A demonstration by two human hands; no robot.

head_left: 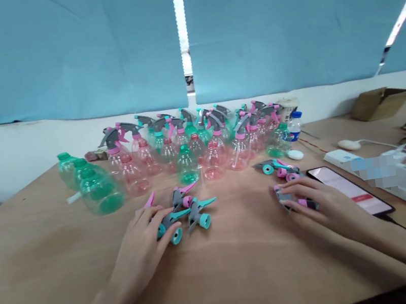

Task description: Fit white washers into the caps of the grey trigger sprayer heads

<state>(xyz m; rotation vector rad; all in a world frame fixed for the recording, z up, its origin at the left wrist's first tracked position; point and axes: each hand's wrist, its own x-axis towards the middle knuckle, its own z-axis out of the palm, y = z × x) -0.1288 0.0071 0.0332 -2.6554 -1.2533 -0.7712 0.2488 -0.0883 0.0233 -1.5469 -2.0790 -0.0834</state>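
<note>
Blue curtains back a wooden surface (244,268). Spray bottles (188,154) cluster at its far edge. Nearer than the bottles, left hand (141,246) curls fingers around a trigger sprayer head (170,224); light, rigid plastic, best gripped at its collar. Right hand (323,205) lies flat, fingers spread over a pink-grey sprayer head (291,198).

A brown wooden table (244,268) holds many pink and green spray bottles (184,155), loose spray tops (189,213), a phone (351,190) and a white power strip (403,177).

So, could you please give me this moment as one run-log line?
left hand: on teal sprayer heads | right hand: on pink sprayer heads | bottles: clustered behind | phone: beside right hand
</note>
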